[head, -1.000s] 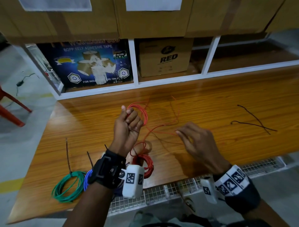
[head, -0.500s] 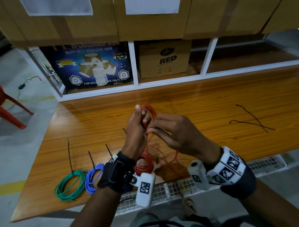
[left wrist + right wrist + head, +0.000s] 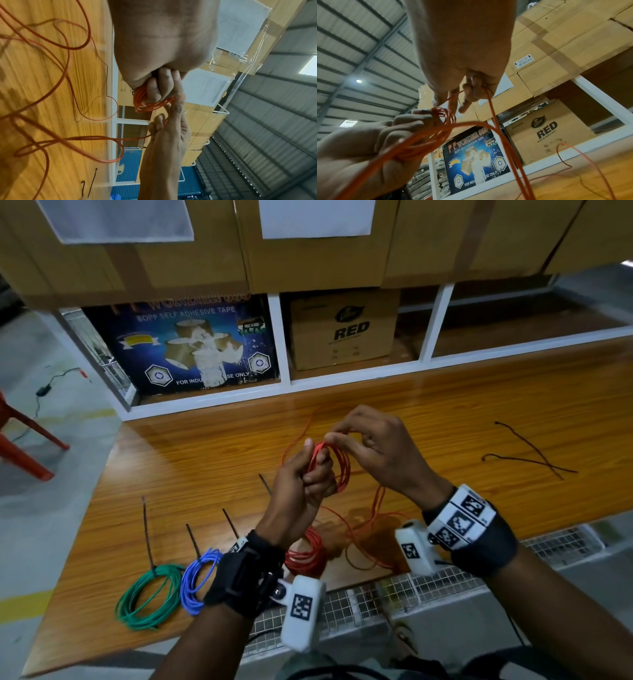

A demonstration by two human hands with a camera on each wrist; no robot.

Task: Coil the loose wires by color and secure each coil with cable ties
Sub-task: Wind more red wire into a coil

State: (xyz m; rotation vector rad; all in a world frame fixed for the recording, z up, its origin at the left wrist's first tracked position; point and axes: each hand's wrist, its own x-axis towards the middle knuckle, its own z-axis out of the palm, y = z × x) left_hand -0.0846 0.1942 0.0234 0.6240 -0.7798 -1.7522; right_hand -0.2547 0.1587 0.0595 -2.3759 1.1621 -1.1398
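Red wire coil point(image 3: 337, 465): gripped in left hand point(image 3: 301, 484); right hand point(image 3: 376, 450) apparently pinching its strand; slack trailing onto tabletop point(image 3: 205, 460).

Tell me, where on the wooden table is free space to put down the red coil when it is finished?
Bare wood lies between the loose red wire and the two black cable ties at right, and on the far left beyond the green coil. The near edge is crowded: green coil, blue coil, tied red coil.
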